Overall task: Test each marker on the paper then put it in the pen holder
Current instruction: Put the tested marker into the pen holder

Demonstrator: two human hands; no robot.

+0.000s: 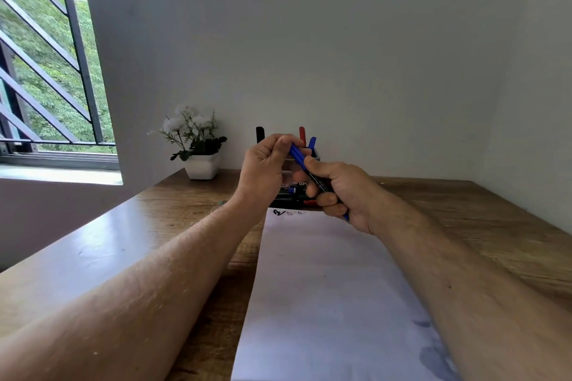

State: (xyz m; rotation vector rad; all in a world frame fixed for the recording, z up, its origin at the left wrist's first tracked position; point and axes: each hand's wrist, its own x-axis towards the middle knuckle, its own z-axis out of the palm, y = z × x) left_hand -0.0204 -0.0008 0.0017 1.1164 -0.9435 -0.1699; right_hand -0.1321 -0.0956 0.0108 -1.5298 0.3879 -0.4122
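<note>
Blue marker (305, 165): light, stiff, smooth plastic. Right hand (343, 195) grips barrel; left hand (266, 167) pinches cap. Hold barrel mid-length.

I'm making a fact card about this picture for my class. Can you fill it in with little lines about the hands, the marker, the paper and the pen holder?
left hand: pinches the cap end of the blue marker
right hand: grips the marker's barrel
paper: flat on the wooden table, small scribbles at its far edge
pen holder: behind the hands, with black, red and blue markers standing in it
untested markers: lying by the paper's far edge
plant pot: far left of the table
</note>
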